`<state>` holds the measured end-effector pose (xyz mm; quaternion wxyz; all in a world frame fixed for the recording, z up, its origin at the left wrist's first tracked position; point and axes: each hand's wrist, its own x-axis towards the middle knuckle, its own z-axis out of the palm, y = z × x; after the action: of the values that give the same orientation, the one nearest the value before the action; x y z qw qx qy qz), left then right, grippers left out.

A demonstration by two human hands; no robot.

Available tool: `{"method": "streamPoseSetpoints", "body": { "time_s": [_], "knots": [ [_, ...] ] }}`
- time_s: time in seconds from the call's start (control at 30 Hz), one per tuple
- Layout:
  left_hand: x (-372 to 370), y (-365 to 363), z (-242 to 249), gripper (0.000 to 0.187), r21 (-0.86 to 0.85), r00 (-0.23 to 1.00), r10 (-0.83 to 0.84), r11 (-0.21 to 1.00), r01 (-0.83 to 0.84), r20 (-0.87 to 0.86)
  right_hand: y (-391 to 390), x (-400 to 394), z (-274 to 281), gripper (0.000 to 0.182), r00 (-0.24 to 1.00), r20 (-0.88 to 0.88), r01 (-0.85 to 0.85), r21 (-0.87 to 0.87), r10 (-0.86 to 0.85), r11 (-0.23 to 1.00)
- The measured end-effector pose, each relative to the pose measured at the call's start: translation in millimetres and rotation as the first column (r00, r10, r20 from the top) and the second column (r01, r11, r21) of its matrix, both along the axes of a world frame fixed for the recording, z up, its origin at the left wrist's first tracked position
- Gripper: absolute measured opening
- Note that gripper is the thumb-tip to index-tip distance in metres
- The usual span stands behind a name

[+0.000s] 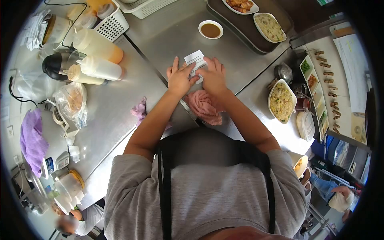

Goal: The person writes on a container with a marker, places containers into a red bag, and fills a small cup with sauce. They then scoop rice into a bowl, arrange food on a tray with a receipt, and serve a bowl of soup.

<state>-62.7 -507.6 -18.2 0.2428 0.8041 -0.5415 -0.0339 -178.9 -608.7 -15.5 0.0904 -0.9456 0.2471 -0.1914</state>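
Note:
A white printed paper slip (pixel 195 57) lies on the steel counter between my hands, its lower part partly covered by my fingers. My left hand (pixel 181 80) touches its left side, with fingers spread and stretched out. At the slip's right side is my right hand (pixel 214 78), fingers stretched forward and the thumb side over the paper. A crumpled pink cloth (pixel 205 107) lies just below my wrists. Ahead of my hands stands a small white bowl of brown sauce (pixel 210 30).
A dark tray (pixel 256 40) at the back holds a dish of fried rice (pixel 270 27) and another dish. Another rice dish (pixel 282 101) stands right, near garnish containers (pixel 312 82). Squeeze bottles (pixel 100 68) and a white basket (pixel 114 22) stand left. Other people show at both lower edges.

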Motion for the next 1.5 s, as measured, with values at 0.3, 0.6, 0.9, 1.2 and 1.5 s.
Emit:
{"method": "streamPoseSetpoints", "body": {
  "time_s": [0.3,0.6,0.9,1.2,1.5],
  "knots": [
    [-2.7,-3.1,-6.3,0.051,0.051,0.995,0.027,0.998,-0.032,0.098,-4.7,-5.7,2.0,0.008,1.000,0.024,-0.009,-0.038,0.010,0.999],
    [34.0,-15.1,-2.4,0.027,0.101,0.999,-0.021,0.995,0.018,0.028,-50.1,-51.1,-2.2,0.011,0.883,0.304,0.325,0.155,-0.358,0.933],
    [194.7,-49.9,447.6,0.014,-0.904,0.771,0.520,0.394,0.166,0.368,-50.5,-56.6,-1.3,0.012,0.871,0.334,0.310,0.197,-0.361,0.930],
    [261.0,-53.4,573.6,0.019,-0.972,0.861,0.501,0.142,-0.185,-0.091,-52.1,-57.4,-2.7,0.010,0.864,0.376,0.300,0.151,-0.336,0.942],
    [265.0,-63.2,600.0,0.040,-0.974,0.672,0.730,0.218,-0.060,0.122,-52.9,-55.9,-0.5,0.012,0.875,0.334,0.329,0.122,-0.350,0.937]
  ]
}}
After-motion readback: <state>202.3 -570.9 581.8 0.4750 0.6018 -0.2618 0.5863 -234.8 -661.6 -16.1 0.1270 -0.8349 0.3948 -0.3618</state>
